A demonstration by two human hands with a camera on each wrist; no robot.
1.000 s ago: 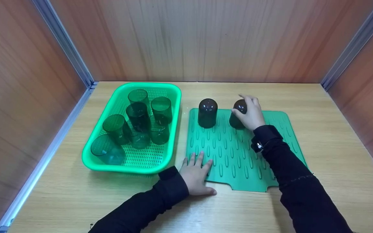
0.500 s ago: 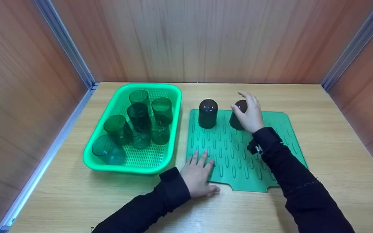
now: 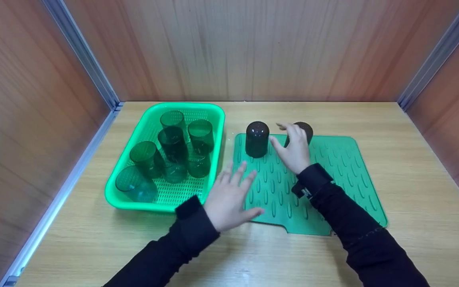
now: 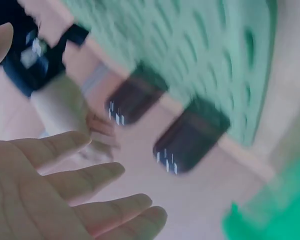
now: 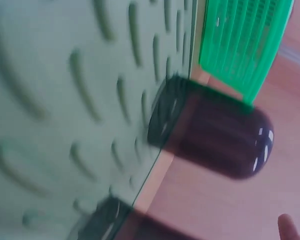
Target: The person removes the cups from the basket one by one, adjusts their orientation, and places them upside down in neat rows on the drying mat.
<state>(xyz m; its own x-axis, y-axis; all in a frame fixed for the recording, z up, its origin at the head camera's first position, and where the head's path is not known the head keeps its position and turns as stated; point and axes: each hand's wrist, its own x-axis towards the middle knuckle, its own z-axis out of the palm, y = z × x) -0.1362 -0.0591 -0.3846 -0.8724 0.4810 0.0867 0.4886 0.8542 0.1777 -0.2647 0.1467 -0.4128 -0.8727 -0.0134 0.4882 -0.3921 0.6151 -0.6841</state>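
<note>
Two dark tumblers stand upside down near the far edge of a green ribbed mat (image 3: 333,179). The left tumbler (image 3: 257,139) shows in full, while the right tumbler (image 3: 305,129) is partly hidden behind my right hand (image 3: 295,149). That hand is between the two tumblers with thumb and fingers apart, holding nothing. In the right wrist view one tumbler (image 5: 215,130) is large, and a fingertip (image 5: 287,227) shows at the lower right. My left hand (image 3: 229,199) hovers over the mat's left edge, fingers spread; its palm (image 4: 20,195) fills the lower left of the left wrist view.
To the left stands a green plastic basket (image 3: 134,205) with several tinted tumblers in it, such as a bluish tumbler (image 3: 136,185) at its near left. Wooden panels (image 3: 253,52) enclose the tabletop (image 3: 420,191) at the back and both sides.
My right hand has come off the right tumbler and moved left, towards the other one. My left hand has lifted from the mat's near left corner and moved slightly forward and left.
</note>
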